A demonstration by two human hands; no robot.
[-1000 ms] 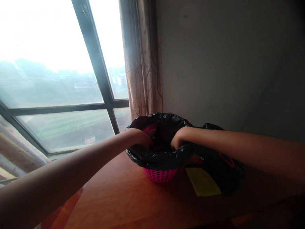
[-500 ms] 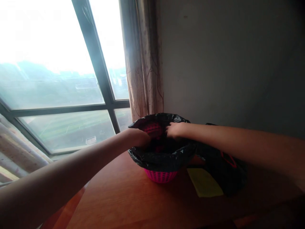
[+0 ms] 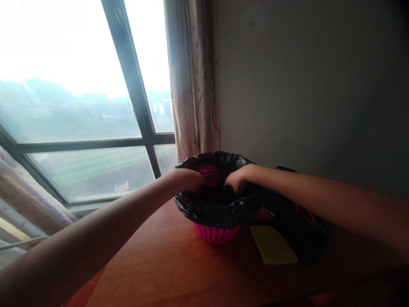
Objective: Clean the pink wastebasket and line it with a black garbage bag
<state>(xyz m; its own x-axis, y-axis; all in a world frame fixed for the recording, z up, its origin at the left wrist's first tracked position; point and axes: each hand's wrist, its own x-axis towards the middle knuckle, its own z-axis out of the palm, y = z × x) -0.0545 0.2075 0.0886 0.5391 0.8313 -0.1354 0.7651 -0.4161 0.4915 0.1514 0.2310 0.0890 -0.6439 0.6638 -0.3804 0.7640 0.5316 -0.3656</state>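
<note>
A pink perforated plastic basket stands on the wooden table, with a black plastic bag folded over its rim. Both of my hands reach down inside it. My left hand is at the left of the opening, its fingers hidden in the dark interior. On the right side, my right hand points downward with the fingertips lost in shadow. Some pink latticed wall shows between the hands at the back. Whether either hand grips the bag cannot be made out.
A yellow flat cloth or sheet lies right of the basket on the wooden table. Beside it is another black plastic bag with a red strip. A window and curtain stand behind, next to a grey wall.
My right hand has turned downward and gone deeper into the basket; its fingers showed before. My left hand has shifted slightly right. The camera view has moved a little.
</note>
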